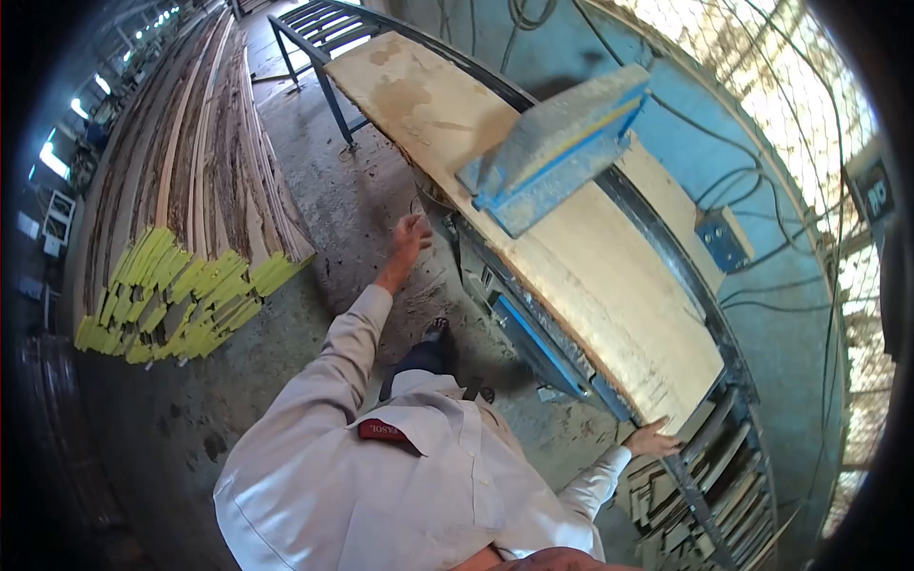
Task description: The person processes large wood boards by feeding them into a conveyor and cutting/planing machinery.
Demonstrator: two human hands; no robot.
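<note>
My left hand [410, 238] is in the air over the floor, beside the long edge of a wooden board, its fingers loosely bent and apart, with nothing visible in it. At the near end of the board [581, 257], my right hand [654, 440] has its fingers spread at the corner, seemingly touching the edge. The long, wide board lies on a dark metal machine table. Over its middle stands a blue and grey metal guard [566, 147], which hides part of the board.
A tall stack of rough planks [190, 181] with yellow-painted ends stands on the left. Wood offcuts [719, 476] lie among the frame bars at lower right. A blue socket box [724, 240] and loose cables are by the blue wall. My feet are on the concrete floor.
</note>
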